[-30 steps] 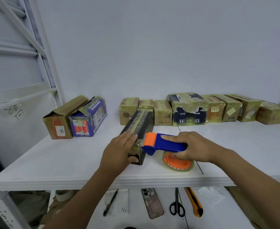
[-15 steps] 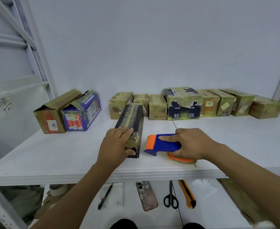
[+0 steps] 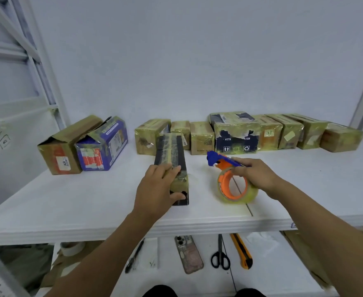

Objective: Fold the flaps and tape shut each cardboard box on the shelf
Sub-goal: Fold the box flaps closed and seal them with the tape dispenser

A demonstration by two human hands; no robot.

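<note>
**Dispenser tipped up, away from the box**

Half a second ago the tape dispenser (image 3: 221,160) lay flat beside the box; now it is tilted up on edge and stands apart from it, blue nose pointing up and left. My feed shows the right hand (image 3: 256,174) curled round the handle, which hides most of it. I cannot tell whether the clear tape roll (image 3: 234,189) on its orange hub touches the shelf (image 3: 86,198) or hangs just above.

The left hand (image 3: 157,189) grips the long dark box (image 3: 172,154) at its near end, fingers draped over the top, thumb pressed to the end face. That box lies lengthwise near the front middle of the white shelf; the hand covers its near top, so I cannot see the seam there. Glossy, wrinkled tape runs along its lid.

Behind it, a row of taped boxes (image 3: 283,131) lines the wall, yellowish film blurring their print. At back left sit a brown carton (image 3: 67,146) and a blue printed box (image 3: 106,144).

Below, the shelf edge cuts off the scissors (image 3: 220,254), the utility knife (image 3: 241,251) and a phone (image 3: 189,255).
</note>
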